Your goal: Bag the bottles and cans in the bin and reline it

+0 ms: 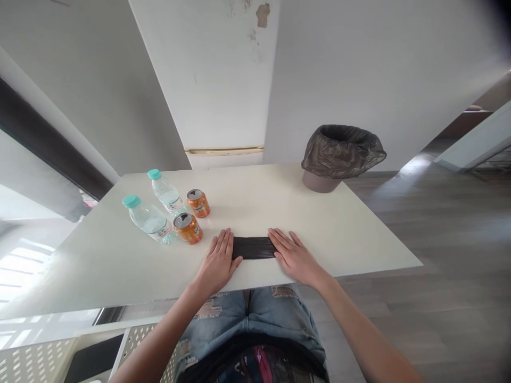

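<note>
A folded black plastic bag, flattened into a narrow strip, lies near the front edge of the white table. My left hand rests flat at the strip's left end, fingers stretched forward and thumb out to the side. At the right end, my right hand lies flat with its fingertips over the strip and its fingers extended. Close to my left hand stands an orange drink can, its top opened. Behind it is a second orange can.
Two clear plastic bottles with teal caps, the nearer bottle and the farther bottle, stand left of the cans. At the table's back right is a small bin lined with a dark bag. Walls and a white door-like panel rise behind.
</note>
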`<state>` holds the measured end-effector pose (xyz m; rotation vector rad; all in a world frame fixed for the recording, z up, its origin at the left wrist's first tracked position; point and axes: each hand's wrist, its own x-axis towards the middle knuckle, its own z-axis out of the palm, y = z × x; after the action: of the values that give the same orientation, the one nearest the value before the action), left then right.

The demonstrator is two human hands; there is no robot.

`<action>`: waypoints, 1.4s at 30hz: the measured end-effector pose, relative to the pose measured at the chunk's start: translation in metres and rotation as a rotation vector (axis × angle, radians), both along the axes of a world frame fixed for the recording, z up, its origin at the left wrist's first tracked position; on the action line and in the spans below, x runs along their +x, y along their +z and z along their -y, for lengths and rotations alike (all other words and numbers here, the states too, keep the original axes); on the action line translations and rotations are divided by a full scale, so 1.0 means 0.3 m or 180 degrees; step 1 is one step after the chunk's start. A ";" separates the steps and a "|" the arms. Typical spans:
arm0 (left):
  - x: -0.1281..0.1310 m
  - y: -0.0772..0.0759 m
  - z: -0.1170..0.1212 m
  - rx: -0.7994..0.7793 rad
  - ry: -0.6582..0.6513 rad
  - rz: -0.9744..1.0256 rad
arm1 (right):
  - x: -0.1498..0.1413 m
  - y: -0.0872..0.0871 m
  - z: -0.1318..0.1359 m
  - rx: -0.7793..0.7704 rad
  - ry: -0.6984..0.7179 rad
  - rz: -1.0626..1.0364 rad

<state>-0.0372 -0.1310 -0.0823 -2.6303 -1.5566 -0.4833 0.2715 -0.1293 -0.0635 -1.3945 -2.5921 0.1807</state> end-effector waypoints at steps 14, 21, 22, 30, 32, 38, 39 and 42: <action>-0.029 0.097 0.030 -0.0299 -0.0002 0.0722 | 0.047 0.039 -0.002 -0.0599 -0.1143 -0.1595; -0.014 0.108 0.036 -0.0218 -0.0006 0.0688 | -0.001 0.025 -0.029 -0.0449 -0.1773 -0.1481; -0.013 0.106 0.036 -0.0200 -0.0005 0.0677 | -0.017 0.030 -0.030 -0.0552 -0.1784 -0.1563; -0.017 0.098 0.041 -0.0172 0.0041 0.0922 | -0.155 0.060 -0.031 -0.1706 -0.1784 -0.3364; -0.025 0.098 0.048 -0.0297 0.0128 0.1207 | -0.177 0.059 -0.021 -0.1798 -0.1858 -0.3542; -0.069 0.113 0.052 -0.1032 0.0161 0.2359 | -0.262 0.136 0.018 -0.2607 -0.1649 -0.4827; -0.073 0.116 0.050 -0.1059 0.0094 0.2447 | -0.284 0.153 0.020 -0.2805 -0.1438 -0.5087; -0.073 0.124 0.043 -0.1172 -0.0078 0.2468 | -0.348 0.180 0.010 -0.3164 -0.1093 -0.5817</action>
<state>-0.0590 -0.1438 -0.0452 -2.9020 -1.9395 -1.4906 0.1670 -0.1322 -0.0095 -0.8377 -0.6417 1.7481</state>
